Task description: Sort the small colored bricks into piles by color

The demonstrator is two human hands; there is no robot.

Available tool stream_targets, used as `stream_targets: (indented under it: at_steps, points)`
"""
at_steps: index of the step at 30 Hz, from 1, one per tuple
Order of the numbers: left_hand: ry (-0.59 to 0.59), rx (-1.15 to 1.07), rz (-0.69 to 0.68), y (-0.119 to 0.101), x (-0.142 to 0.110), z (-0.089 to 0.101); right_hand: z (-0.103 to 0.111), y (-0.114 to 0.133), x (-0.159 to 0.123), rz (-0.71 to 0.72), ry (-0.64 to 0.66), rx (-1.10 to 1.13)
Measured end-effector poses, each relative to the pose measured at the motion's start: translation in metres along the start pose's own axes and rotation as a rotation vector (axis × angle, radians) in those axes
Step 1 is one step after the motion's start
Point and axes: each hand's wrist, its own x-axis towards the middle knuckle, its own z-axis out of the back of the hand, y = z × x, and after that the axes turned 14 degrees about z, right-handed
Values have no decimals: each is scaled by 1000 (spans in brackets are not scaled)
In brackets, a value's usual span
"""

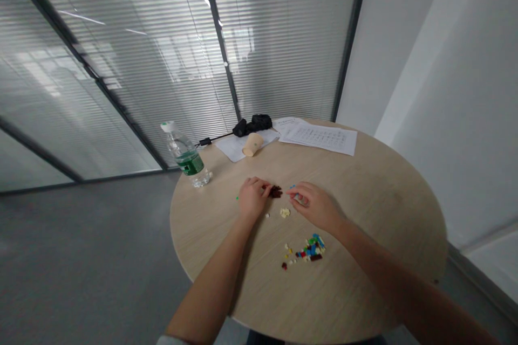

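Observation:
A small pile of dark brown toy building bricks (275,192) lies on the round wooden table (364,188). My left hand (253,197) rests at the pile's left side, its fingers closed together and fingertips against the bricks; what they pinch is too small to tell. To the right of the pile, my right hand (314,204) is curled in a pinch, and I cannot make out what is in it. A few blue bricks (293,187) show by its fingertips. Cream bricks (285,213) sit in a small cluster between my hands, nearer to me.
Mixed coloured bricks (313,248) lie scattered closer to me. A water bottle (186,156) stands at the far left edge. Toward the back are a paper cup (252,144) on its side, a black bundled object (254,124) with a cord, and printed sheets (324,137).

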Motion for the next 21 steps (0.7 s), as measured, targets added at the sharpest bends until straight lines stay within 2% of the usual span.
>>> stream_targets:
  at_steps: [9, 17, 21]
  points:
    - [7, 69, -23, -1, -1, -2, 2, 1, 1, -31, 106, 17]
    - [-66, -41, 5, -4, -5, 7, -10, 11, -8, 212, 490, 266]
    - [-83, -100, 24, -4, -6, 10, -12, 13, -10, 227, 560, 314]
